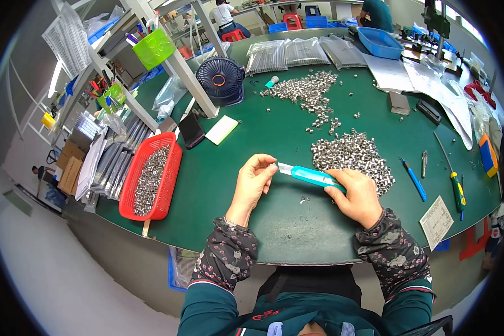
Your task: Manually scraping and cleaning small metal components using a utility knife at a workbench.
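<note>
My right hand grips the handle of a teal utility knife above the green table. Its pale blade end points left toward my left hand. The thumb and forefinger of that hand pinch at the blade tip, around something too small to make out. A heap of small metal nuts lies just beyond the knife. Several loose nuts lie on the table under the knife.
A red basket of metal parts stands at the left. A second heap of nuts, a small dark fan and clear bags lie further back. A blue pen, a green-handled screwdriver and a paper slip lie at right. Other people sit far behind.
</note>
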A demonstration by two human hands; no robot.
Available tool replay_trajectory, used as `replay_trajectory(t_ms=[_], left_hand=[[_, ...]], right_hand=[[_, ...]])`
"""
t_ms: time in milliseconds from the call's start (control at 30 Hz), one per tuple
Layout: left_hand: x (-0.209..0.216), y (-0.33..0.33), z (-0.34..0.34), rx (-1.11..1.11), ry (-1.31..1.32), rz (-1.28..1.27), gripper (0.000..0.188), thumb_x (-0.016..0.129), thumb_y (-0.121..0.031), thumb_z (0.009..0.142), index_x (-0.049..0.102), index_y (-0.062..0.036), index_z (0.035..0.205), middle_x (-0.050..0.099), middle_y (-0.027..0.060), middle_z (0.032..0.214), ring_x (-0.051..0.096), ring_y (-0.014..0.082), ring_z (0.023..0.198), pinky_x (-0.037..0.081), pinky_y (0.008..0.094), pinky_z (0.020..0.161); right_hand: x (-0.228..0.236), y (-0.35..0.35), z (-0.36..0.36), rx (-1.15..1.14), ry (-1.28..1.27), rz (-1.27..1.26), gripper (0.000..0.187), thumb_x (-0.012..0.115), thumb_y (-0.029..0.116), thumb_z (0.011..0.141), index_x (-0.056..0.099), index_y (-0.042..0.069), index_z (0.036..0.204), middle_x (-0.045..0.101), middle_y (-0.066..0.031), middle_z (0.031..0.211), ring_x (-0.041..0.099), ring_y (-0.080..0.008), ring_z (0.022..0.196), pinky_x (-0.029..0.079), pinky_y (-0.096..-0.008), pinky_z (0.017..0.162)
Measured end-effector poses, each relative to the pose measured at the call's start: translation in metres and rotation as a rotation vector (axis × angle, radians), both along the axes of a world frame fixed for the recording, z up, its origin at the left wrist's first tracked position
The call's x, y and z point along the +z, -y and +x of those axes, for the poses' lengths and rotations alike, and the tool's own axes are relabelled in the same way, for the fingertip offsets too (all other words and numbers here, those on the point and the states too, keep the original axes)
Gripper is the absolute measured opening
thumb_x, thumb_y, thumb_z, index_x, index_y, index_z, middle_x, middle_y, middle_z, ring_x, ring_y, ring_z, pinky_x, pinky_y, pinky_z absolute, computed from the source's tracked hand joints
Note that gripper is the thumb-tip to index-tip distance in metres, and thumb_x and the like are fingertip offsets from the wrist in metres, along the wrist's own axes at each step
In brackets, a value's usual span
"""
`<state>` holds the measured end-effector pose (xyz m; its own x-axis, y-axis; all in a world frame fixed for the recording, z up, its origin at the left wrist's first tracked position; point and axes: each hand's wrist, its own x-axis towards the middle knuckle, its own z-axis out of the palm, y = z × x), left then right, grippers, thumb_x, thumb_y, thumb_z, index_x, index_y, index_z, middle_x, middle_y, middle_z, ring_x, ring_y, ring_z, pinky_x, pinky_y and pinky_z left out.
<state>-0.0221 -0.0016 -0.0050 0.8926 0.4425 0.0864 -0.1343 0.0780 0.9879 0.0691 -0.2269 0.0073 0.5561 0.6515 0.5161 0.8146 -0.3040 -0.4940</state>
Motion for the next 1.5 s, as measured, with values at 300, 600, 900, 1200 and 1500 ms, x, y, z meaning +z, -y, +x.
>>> replay_trajectory(t_ms=[300, 600, 900, 1200, 1500], left_hand=[[-0.003, 0.002, 0.003, 0.214, 0.098, 0.551, 0.015, 0.063, 0.002, 0.074, 0.057, -0.0012, 0.087, 0.053, 0.0010, 0.079, 0.047, 0.0056, 0.059, 0.041, 0.0190, 0.053], [0.002, 0.009, -0.001, 0.284, 0.194, 0.906, 0.016, 0.061, 0.006, 0.071, 0.056, -0.0011, 0.084, 0.054, 0.0056, 0.079, 0.052, 0.0134, 0.060, 0.043, 0.0238, 0.053], [0.003, 0.012, -0.001, 0.344, 0.164, 0.991, 0.017, 0.062, 0.006, 0.069, 0.055, -0.0020, 0.082, 0.056, 0.0073, 0.078, 0.057, 0.0193, 0.064, 0.047, 0.0279, 0.055], [0.004, 0.013, -0.002, 0.350, 0.188, 1.068, 0.019, 0.063, 0.007, 0.066, 0.055, -0.0025, 0.081, 0.057, 0.0075, 0.077, 0.058, 0.0220, 0.067, 0.047, 0.0296, 0.056], [0.004, 0.013, -0.002, 0.312, 0.079, 0.941, 0.016, 0.065, 0.003, 0.068, 0.057, -0.0007, 0.081, 0.056, 0.0058, 0.075, 0.056, 0.0146, 0.062, 0.046, 0.0257, 0.056]], right_hand=[[0.000, 0.000, 0.002, 0.066, -0.285, -0.045, 0.029, 0.059, 0.027, 0.079, 0.062, 0.006, 0.098, 0.062, -0.0128, 0.077, 0.060, -0.0293, 0.069, 0.046, -0.0376, 0.061], [0.004, -0.001, 0.000, 0.099, -0.350, -0.149, 0.026, 0.057, 0.028, 0.080, 0.063, 0.008, 0.097, 0.062, -0.0128, 0.073, 0.060, -0.0293, 0.068, 0.046, -0.0381, 0.061], [0.002, -0.001, 0.002, 0.120, -0.496, -0.098, 0.028, 0.057, 0.029, 0.081, 0.063, 0.007, 0.097, 0.062, -0.0136, 0.071, 0.061, -0.0276, 0.066, 0.046, -0.0359, 0.061], [0.001, -0.002, 0.002, 0.141, -0.504, -0.103, 0.027, 0.057, 0.028, 0.081, 0.063, 0.006, 0.097, 0.062, -0.0140, 0.072, 0.061, -0.0284, 0.066, 0.046, -0.0364, 0.059], [0.003, -0.003, -0.010, -0.054, 0.203, 0.012, 0.027, 0.065, 0.021, 0.073, 0.058, 0.009, 0.096, 0.050, -0.0077, 0.066, 0.054, -0.0256, 0.059, 0.042, -0.0368, 0.050]])
